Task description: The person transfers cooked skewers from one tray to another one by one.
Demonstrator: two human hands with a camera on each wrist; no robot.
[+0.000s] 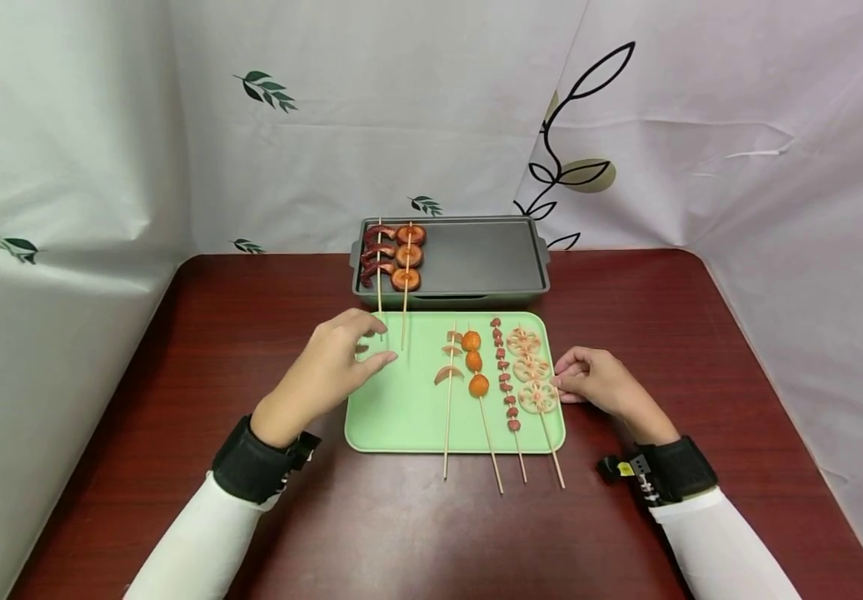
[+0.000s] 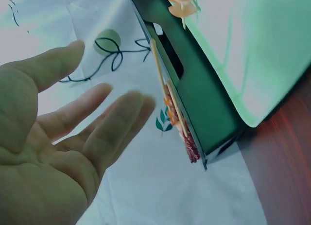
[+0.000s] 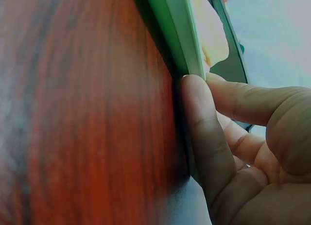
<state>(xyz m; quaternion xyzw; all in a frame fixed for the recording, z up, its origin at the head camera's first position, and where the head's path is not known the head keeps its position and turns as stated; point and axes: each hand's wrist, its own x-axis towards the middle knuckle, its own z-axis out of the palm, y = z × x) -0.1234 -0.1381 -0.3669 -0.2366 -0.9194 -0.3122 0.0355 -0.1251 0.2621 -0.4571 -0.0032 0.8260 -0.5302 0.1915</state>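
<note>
Light green tray (image 1: pixel 401 408) flat on the red-brown table (image 1: pixel 251 292), just in front of the dark grill pan (image 1: pixel 476 262). Four skewers on its right half, sticks overhanging the near rim: lotus skewer (image 1: pixel 535 383) rightmost, then sausage skewer (image 1: pixel 506 379), ball skewer (image 1: pixel 475 362), curled-slice skewer (image 1: pixel 450 367). Two more skewers (image 1: pixel 394 258) on the pan's left end. Left hand (image 1: pixel 330 367) over the tray's far-left part, fingers relaxed, holding nothing. Right hand (image 1: pixel 596 383) at the right rim, curled fingertips (image 3: pixel 197 96) pressed against the edge, beside the lotus slices.

Red-brown table (image 1: pixel 401 533), white leaf-print backdrop (image 1: pixel 326 125).
</note>
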